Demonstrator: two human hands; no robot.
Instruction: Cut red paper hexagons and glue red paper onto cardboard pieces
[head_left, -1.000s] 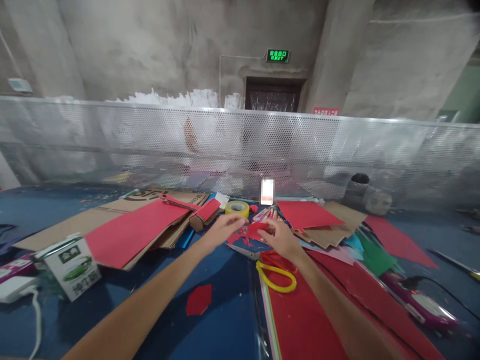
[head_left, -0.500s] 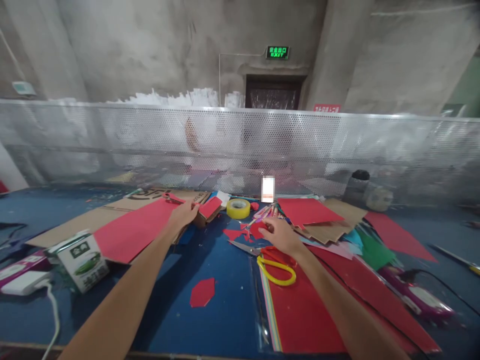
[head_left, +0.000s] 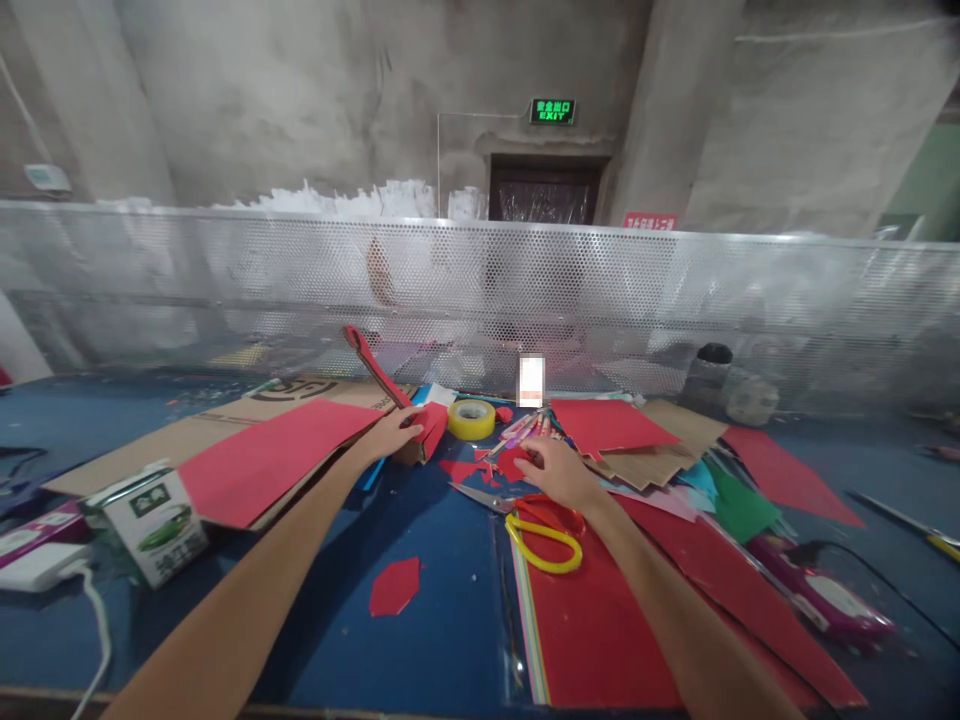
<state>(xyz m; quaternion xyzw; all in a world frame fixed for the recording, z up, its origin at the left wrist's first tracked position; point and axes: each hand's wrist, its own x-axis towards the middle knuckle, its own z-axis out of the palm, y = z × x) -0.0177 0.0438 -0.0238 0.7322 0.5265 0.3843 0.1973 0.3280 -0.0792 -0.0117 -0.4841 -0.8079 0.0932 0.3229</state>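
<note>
My left hand (head_left: 395,432) grips a red-covered cardboard piece (head_left: 430,428), whose long narrow arm rises up and to the left with a bent tip. To its right, my right hand (head_left: 553,466) has its fingers closed at the edge of a red paper piece (head_left: 511,463). Small red paper scraps (head_left: 480,466) lie beside that piece. Scissors with yellow and red handles (head_left: 541,545) rest just under my right wrist, their blades pointing left. A roll of yellow tape (head_left: 471,420) stands between my hands. Nearer to me lies a red paper cutout (head_left: 395,587).
A red sheet on cardboard (head_left: 277,460) and a milk carton (head_left: 154,525) occupy the left. Red sheets (head_left: 607,640), stacked cardboard (head_left: 694,425) and a purple box (head_left: 825,585) fill the right. Pens (head_left: 529,425) lie ahead, before a perforated metal screen (head_left: 450,270).
My left hand has moved right and raised the cardboard piece's long arm from lying low to slanting upward. The right hand stays at the red paper. The view has shifted slightly.
</note>
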